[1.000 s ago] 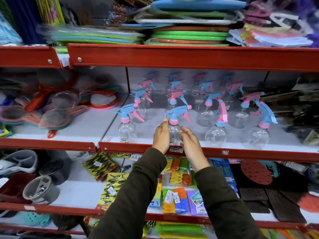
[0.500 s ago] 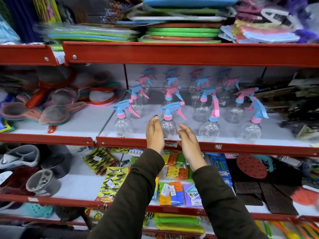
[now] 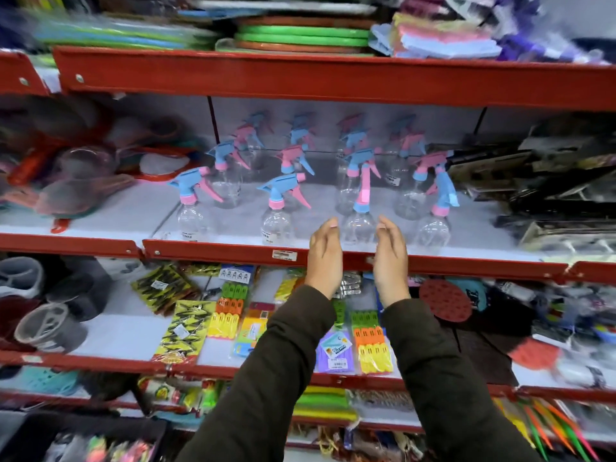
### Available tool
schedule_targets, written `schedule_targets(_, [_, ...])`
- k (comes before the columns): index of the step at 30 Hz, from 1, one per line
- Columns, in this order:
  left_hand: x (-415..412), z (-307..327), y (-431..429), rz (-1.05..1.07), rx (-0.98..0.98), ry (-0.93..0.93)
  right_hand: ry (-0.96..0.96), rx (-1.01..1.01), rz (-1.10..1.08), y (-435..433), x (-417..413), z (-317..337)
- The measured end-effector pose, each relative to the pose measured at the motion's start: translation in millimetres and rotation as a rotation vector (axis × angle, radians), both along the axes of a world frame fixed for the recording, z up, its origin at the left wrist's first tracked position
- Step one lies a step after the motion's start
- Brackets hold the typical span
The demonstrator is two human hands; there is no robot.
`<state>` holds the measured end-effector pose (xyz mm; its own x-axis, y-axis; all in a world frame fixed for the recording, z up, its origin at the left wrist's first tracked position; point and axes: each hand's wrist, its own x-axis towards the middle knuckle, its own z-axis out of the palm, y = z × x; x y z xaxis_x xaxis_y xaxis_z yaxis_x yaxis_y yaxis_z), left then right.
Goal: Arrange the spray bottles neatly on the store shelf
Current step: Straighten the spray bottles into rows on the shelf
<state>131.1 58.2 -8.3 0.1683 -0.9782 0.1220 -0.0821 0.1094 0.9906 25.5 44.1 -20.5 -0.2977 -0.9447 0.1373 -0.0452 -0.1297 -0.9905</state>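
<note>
- The red-edged store shelf [image 3: 233, 253] carries clear spray bottles in rows running front to back, so each trigger head shows.
- The left hand [image 3: 322, 258] and right hand [image 3: 390, 261], palms facing, flank the front-row bottle with the pink trigger [image 3: 359, 225], probably to square it up.
- Each grip is released, fingers straight, holding nothing; contact with the bottle is unclear.

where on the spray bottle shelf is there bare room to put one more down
Bare white shelf lies left of the front-left spray bottle, up to the strainers. A narrower patch sits between that bottle and the second front bottle. Behind, the back rows are crowded; black packages fill the right.
</note>
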Motion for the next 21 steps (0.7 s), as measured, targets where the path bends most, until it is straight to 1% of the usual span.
schedule_targets(3, [-15, 6, -12, -0.071, 0.126, 0.018, 0.084, 0.083, 0.109, -22, -9, 10])
schedule_targets(6, [-25, -6, -33, -0.046, 0.162, 0.108, 0.088, 0.125, 0.178, -26, -9, 13])
schedule_targets(10, [-30, -48, -75, -0.040, 0.215, 0.223, 0.035, 0.119, 0.137, -24, -18, 6])
schedule_targets(12, [-27, -59, -93, -0.050, 0.204, 0.218, 0.044, 0.111, 0.125, -21, -21, 5])
schedule_targets(13, [-23, -54, -96, -0.054, 0.215, 0.199, 0.054, 0.108, 0.130, -18, -21, 5])
schedule_targets(17, [-21, 1, -60, -0.052, 0.175, 0.126, 0.076, 0.091, 0.134, -11, -21, 1])
schedule_targets(18, [-21, 6, -57, -0.056, 0.157, 0.101, 0.082, 0.077, 0.128, -10, -21, 1])
schedule_targets(21, [-21, 2, -59, -0.027, 0.153, 0.118, 0.064, 0.041, 0.086, -14, -22, 1])
